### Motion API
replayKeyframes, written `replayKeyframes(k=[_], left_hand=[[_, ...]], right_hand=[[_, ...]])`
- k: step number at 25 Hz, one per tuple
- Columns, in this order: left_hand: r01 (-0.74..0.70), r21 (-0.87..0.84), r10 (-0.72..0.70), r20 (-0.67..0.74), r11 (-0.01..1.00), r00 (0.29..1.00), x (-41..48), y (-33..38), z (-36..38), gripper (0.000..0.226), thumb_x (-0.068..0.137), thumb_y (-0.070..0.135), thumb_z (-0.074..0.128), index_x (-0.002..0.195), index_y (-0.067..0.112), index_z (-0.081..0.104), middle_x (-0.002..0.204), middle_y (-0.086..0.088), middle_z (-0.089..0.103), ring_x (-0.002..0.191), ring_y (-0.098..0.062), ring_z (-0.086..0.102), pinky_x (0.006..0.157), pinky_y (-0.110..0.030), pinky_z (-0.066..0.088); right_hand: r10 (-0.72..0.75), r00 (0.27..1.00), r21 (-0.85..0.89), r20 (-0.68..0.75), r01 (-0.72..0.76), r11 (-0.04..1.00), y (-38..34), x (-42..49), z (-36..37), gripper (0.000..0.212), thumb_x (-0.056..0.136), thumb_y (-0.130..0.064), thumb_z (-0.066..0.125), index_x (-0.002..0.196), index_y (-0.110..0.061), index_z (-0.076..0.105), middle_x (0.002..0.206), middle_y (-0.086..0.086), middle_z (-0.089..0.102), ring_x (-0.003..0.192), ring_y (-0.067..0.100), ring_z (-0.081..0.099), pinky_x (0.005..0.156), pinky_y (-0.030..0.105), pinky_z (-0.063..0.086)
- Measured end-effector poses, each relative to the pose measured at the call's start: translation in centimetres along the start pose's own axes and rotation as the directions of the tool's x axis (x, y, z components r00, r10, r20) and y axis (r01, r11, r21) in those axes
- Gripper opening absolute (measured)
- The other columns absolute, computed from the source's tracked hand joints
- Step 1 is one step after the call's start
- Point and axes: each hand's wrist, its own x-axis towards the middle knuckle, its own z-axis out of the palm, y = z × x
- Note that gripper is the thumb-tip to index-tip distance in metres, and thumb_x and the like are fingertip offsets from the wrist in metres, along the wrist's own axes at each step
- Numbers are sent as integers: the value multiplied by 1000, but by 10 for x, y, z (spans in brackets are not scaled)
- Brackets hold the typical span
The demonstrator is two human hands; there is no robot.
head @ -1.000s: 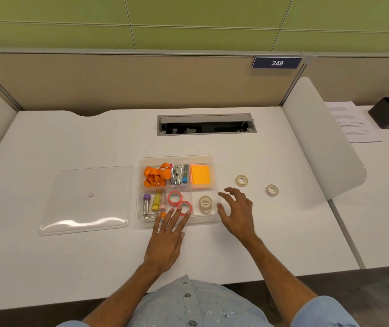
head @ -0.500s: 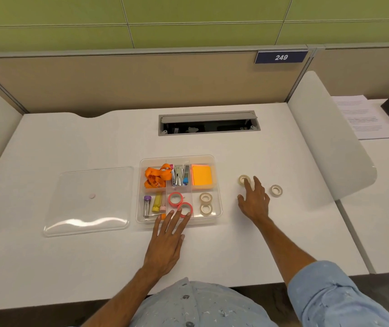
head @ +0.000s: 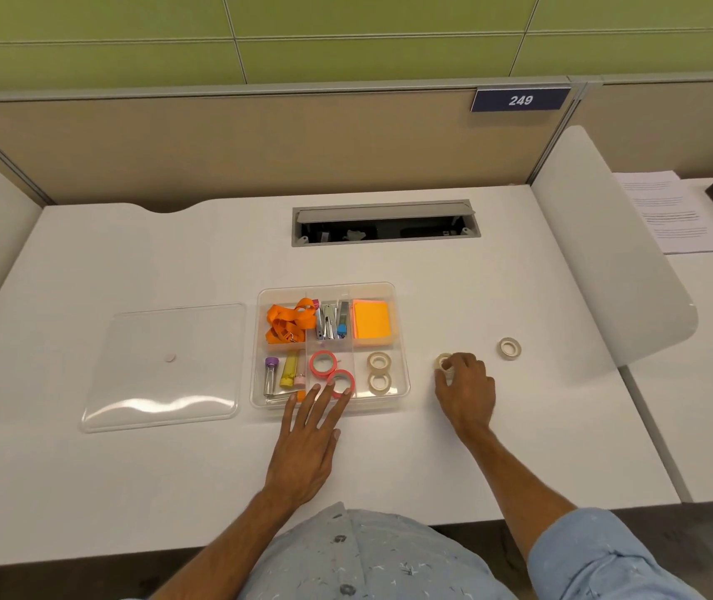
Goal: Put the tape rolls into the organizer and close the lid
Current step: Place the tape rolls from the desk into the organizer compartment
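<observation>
The clear organizer (head: 402,383) sits mid-desk with its top uncovered. Two pink tape rolls (head: 323,362) lie in its front middle compartment and two beige rolls (head: 379,362) in the front right one. My left hand (head: 309,443) lies flat on the desk, fingertips on the organizer's front edge. My right hand (head: 467,391) has its fingers closed around a beige tape roll (head: 443,361) on the desk right of the organizer. Another beige roll (head: 509,348) lies farther right. The clear lid (head: 164,365) lies flat to the left.
The organizer also holds an orange lanyard (head: 287,322), a stapler (head: 331,320), orange sticky notes (head: 372,319) and small tubes (head: 271,374). A cable slot (head: 385,223) opens at the back. A white divider panel (head: 614,253) stands at the right, with papers (head: 675,214) beyond.
My right hand moved right from the organizer to the nearer beige roll on the desk and closed its fingers on it. The left hand stayed put.
</observation>
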Motion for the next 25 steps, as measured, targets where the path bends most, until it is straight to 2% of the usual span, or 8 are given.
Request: replayKeyframes(k=[3, 6, 10, 14, 17, 20, 22, 25], left_hand=[[-15, -23, 14, -21, 1000, 1000, 0, -1, 0, 60, 113, 43, 32, 168, 35, 8, 179, 2, 9, 167, -22, 3, 135, -60, 11], [-32, -22, 32, -20, 999, 999, 0, -2, 0, 59, 111, 47, 20, 168, 35, 9, 179, 2, 9, 167, -23, 4, 135, -60, 12], [-36, -25, 36, -5, 999, 999, 0, -5, -1, 60, 110, 50, 16, 167, 36, 6, 179, 2, 9, 167, -23, 4, 134, -61, 13], [-54, -40, 53, -17, 998, 998, 1, -7, -2, 60, 111, 44, 35, 167, 33, 17, 178, -1, 19, 166, -26, 14, 132, -63, 20], [-68, -45, 66, -31, 997, 997, 1, -8, -3, 60, 112, 41, 38, 168, 33, 17, 178, 0, 20, 166, -25, 15, 133, -62, 20], [-76, -43, 74, -50, 996, 996, 1, -9, 0, 60, 113, 38, 34, 168, 35, 11, 178, 2, 18, 166, -22, 12, 134, -60, 17], [-70, -38, 68, -49, 997, 996, 1, -9, 1, 59, 114, 39, 30, 169, 36, 8, 179, 3, 16, 167, -21, 10, 134, -59, 16], [-59, -42, 57, -49, 997, 997, 1, -8, 2, 59, 113, 40, 27, 169, 36, 9, 178, 2, 17, 167, -21, 11, 134, -59, 16]], right_hand=[[-29, 990, 136, -140, 48, 990, -13, -8, -1, 26, 99, -33, 69, 121, -19, 70, 124, -5, 72, 113, 24, 67, 93, 41, 51], [-161, 968, 173, -193, 195, 966, -28, -14, -1, 40, 95, -40, 73, 132, -23, 69, 124, -8, 74, 112, 18, 67, 94, 38, 52], [-376, 922, 45, -86, 381, 923, -43, -22, 6, 47, 95, -50, 69, 134, -24, 72, 131, -7, 72, 120, 18, 66, 99, 36, 50], [-393, 919, 16, -2, 393, 919, -43, -31, 15, 55, 97, -56, 66, 142, -25, 67, 147, -5, 64, 135, 18, 59, 114, 40, 45], [-327, 943, 65, -60, 330, 942, -37, -32, 14, 49, 99, -49, 67, 141, -24, 68, 148, -5, 64, 137, 19, 59, 116, 43, 45], [-172, 975, 95, -141, 186, 978, -22, -21, 4, 37, 102, -32, 66, 137, -23, 70, 143, -4, 65, 134, 21, 60, 112, 43, 45], [-41, 991, 105, -130, 55, 993, -8, -11, -3, 39, 102, -24, 63, 141, -22, 66, 146, -2, 61, 139, 23, 56, 114, 45, 43], [134, 988, 93, -81, -126, 988, 13, 3, -13, 54, 102, -20, 60, 155, -16, 52, 161, 5, 48, 153, 27, 42, 123, 48, 36]])
